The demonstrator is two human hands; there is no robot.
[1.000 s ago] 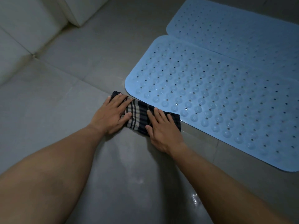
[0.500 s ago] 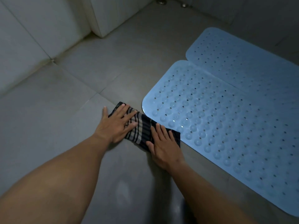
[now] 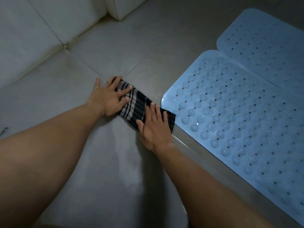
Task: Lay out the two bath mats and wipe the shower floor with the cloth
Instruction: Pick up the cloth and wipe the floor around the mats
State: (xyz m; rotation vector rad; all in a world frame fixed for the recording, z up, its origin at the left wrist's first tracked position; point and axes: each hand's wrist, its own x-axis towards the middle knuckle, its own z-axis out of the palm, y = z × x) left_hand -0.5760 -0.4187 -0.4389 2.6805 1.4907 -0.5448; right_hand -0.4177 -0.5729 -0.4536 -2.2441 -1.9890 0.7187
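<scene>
From the head view, the left hand (image 3: 108, 99) is lying flat with its fingers spread, pressing on the far-left end of the cloth (image 3: 139, 106); its thumb is resting on the floor (image 3: 123, 46). The right hand (image 3: 153, 127) is lying flat as well, fingers straight and close together, pressing on the cloth's near-right end. The striped cloth is stretching between the two hands, folded into a band on the grey floor. Just right of the right hand, the near mat (image 3: 238, 120) is lying flat, its rounded corner just beside the cloth's end. The far mat (image 3: 266, 46) is lying beyond it, edge to edge. Left of the left hand, the wall (image 3: 32, 30) is meeting the floor.
</scene>
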